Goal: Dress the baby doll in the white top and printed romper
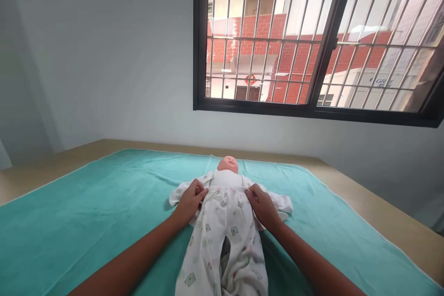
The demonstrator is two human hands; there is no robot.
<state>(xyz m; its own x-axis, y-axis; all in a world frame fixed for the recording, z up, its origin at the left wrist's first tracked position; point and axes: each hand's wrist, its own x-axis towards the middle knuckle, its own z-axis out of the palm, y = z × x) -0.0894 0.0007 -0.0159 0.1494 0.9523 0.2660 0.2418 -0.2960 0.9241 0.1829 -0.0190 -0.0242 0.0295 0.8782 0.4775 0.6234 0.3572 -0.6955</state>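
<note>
A baby doll (228, 164) lies on its back, head toward the wall, in a white long-sleeved top (227, 178) with its arms spread. White baby pants (225, 210) with small printed animals cover its lower body, the waistband at about its belly. My left hand (193, 198) pinches the waistband at its left corner. At the right corner, my right hand (262, 204) grips the same waistband between thumb and fingers. The pant legs run down toward me, the right one bunched. Whether the doll's legs are inside them is hidden.
A turquoise towel (104, 212) is spread under the doll, with slight wrinkles. Around it shows the edge of a light wooden table (374, 212). Behind stands a pale wall (121, 64) with a dark-framed, barred window (256, 105).
</note>
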